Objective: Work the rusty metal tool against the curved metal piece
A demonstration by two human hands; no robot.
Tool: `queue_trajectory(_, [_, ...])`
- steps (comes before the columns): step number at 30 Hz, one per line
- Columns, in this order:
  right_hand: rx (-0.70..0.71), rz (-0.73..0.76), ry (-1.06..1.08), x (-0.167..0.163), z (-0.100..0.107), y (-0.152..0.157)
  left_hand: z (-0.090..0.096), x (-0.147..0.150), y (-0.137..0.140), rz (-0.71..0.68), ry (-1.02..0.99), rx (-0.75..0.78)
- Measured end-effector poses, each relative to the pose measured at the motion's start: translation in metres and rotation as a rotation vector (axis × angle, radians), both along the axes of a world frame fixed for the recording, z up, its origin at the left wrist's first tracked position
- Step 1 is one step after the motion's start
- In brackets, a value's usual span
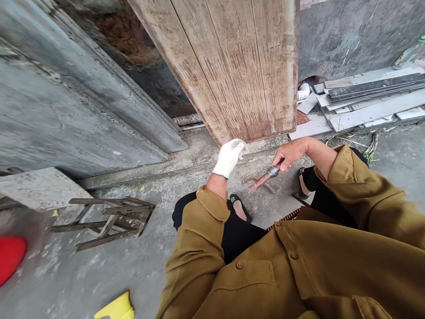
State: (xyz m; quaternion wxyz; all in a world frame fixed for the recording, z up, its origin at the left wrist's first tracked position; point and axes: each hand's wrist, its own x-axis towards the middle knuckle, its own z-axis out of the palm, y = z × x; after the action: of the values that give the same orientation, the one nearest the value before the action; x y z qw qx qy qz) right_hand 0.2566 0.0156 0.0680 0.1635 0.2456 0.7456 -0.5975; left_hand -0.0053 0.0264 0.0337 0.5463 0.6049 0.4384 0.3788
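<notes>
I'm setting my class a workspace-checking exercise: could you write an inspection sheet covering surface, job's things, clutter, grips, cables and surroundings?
Surface: worn concrete floor, pale scuffs.
Job's things: weathered wooden panel; wire-wrapped handle.
Clutter: wooden frame on the floor; yellow object and red object, both partly out of view; stacked strips by the wall.
Grips: left grip, white-gloved, by the panel's lower edge, contact unclear; right grip, bare, closed around the handle.
Cables: nothing seen.
Surroundings: stained grey wall; green-capped bottle.
</notes>
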Motion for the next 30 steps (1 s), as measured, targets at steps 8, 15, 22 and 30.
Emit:
queue_trajectory(8, [0.181,-0.856,0.432,0.01,0.017,-0.001,-0.023,0.017,-0.004,-0.291,0.343,-0.104])
queue_trajectory(15, [0.796,-0.925,-0.32,0.009,-0.011,0.019,-0.01,0.032,-0.027,-0.657,0.336,0.037])
queue_trajectory(22, [0.63,-0.281,-0.412,0.001,-0.012,0.005,0.005,0.0,-0.007,-0.373,0.525,0.257])
queue_trajectory(30, [0.156,-0.205,0.086,-0.004,-0.004,-0.003,-0.013,-0.008,0.005,-0.221,0.642,0.235])
